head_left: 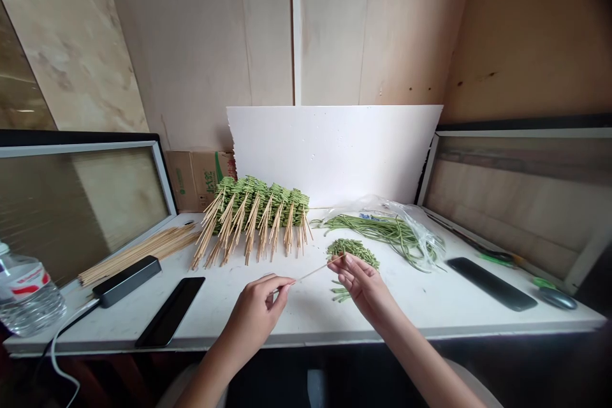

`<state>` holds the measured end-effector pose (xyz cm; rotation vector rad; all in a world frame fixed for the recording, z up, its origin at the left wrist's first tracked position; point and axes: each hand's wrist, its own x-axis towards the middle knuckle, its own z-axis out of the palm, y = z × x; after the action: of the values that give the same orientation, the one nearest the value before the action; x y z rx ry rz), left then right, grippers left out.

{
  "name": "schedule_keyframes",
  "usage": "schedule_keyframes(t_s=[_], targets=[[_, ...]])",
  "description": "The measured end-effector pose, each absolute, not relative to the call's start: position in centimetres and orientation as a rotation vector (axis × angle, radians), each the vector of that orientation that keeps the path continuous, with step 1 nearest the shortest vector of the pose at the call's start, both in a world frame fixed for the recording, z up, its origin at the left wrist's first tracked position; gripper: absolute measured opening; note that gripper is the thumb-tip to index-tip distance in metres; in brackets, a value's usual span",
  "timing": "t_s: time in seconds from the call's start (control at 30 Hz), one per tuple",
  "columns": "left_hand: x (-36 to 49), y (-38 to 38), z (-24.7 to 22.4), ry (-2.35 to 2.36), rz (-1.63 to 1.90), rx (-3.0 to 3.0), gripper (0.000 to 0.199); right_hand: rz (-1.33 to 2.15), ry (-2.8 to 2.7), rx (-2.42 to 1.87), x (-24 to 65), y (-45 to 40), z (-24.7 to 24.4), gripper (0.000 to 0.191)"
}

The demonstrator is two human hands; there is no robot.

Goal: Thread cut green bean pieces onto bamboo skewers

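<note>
Slanting skewer (314, 272), thin, apparently tan

The cut beans (351, 247) are green, and so are the long beans (373, 223). The sticks (138, 253) are light yellow-brown. The table (411, 309) and the board (335, 146) are white. The bottle (33, 315) is clear, with a red and white label (29, 284). The box (186, 182) is brown with green marks. The left wall (76, 32) is cream with cloudy brown patches.

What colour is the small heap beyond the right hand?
The heap is green, clearest in the head view.
</note>
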<state>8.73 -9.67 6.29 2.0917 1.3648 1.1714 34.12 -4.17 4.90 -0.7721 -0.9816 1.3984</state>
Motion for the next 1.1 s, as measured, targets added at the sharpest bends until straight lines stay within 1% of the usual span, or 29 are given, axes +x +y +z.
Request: schedule_keyframes(t_s=[0.37, 0.77, 0.93, 1.1], targets=[[8.6, -9.7, 6.2, 1.352, 1.149, 2.092, 0.03, 1.362, -0.986, -0.776, 34.6, -4.0, 4.5, 0.029], [8.8, -9.6, 5.8, 1.345, 1.119, 2.125, 0.03, 1.222, -1.102, -0.801, 35.2, -3.7, 3.6, 0.038], [8.2, -9.0, 5.5, 1.399, 1.232, 2.146, 0.02, 1.235, -1.03, -0.81, 35.2, -3.6, 4.1, 0.039], [8.1, -8.6, 4.7, 1.372, 1.3, 2.244, 0.02, 1.258, -1.008, -0.813, 35.5, -3.4, 4.1, 0.037]])
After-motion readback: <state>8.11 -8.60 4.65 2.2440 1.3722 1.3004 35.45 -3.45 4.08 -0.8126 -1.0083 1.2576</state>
